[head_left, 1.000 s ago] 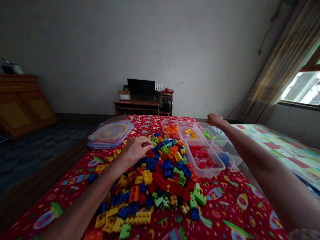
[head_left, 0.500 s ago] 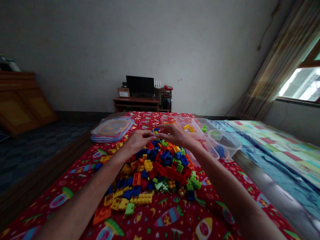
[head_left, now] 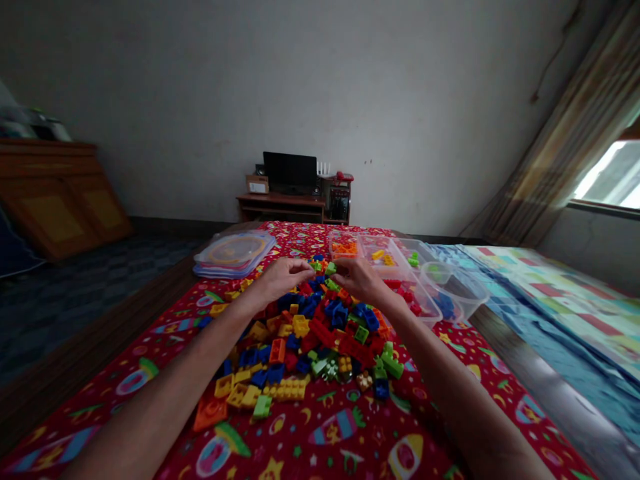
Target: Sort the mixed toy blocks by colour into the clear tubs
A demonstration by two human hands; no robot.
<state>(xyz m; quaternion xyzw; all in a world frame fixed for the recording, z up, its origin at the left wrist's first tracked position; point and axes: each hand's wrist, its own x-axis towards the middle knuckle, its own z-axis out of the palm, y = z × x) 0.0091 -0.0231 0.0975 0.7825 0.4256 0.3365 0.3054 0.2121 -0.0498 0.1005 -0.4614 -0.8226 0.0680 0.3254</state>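
Observation:
A big heap of coloured plastic bricks [head_left: 310, 340] lies on a red patterned cloth [head_left: 350, 433]. My left hand [head_left: 283, 277] hovers over the far side of the heap, fingers pinched on a small green brick [head_left: 316, 266]. My right hand [head_left: 360, 279] meets it from the right, fingers pinched on another green brick [head_left: 331, 269]. The two hands almost touch at the fingertips. Whether the two green bricks are joined is not clear.
Clear plastic tubs [head_left: 400, 267] with bricks sorted by colour stand behind and right of the heap. A stack of clear lids [head_left: 234, 253] lies at the back left. The table edge drops to the floor on the left; a patterned mat [head_left: 560, 300] lies right.
My right hand came back from the far tubs to the heap and met the left hand. The left hand rose slightly from the bricks. The view shifted a little.

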